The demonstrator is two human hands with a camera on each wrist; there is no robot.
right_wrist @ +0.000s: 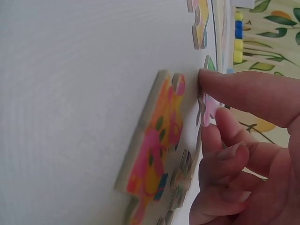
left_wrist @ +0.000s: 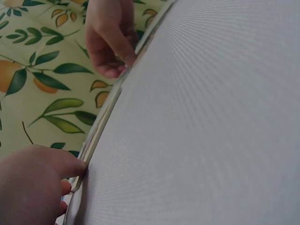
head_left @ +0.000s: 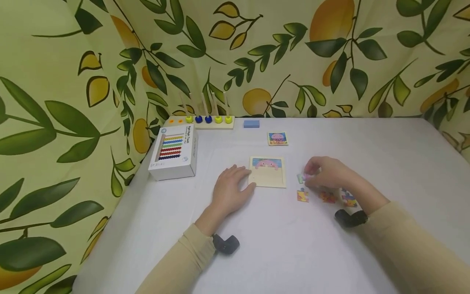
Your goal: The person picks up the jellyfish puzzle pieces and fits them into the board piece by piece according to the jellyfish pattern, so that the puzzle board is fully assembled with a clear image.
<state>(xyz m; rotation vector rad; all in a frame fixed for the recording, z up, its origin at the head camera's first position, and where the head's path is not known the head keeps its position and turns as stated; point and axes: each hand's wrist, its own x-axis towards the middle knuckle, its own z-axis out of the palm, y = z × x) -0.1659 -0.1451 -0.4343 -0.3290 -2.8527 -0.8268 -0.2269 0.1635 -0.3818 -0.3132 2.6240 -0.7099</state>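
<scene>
My left hand rests at the left side of a square wooden puzzle board, its thumb and fingertips on the edge. In the left wrist view the thumb lies against the board's thin edge. Pieces across the board's top show a pink figure on blue; bare wood shows below. To the right of the board, my right hand pinches a pink and green puzzle piece between thumb and fingers, low over the cloth. Nearest it lie an orange and yellow piece, a reddish piece and a blue and yellow piece.
Behind the board lies a small square picture card with a pink figure. A blue block and a wooden peg rack with yellow and blue beads stand at the back. A white box stands at the left, near the patterned curtain.
</scene>
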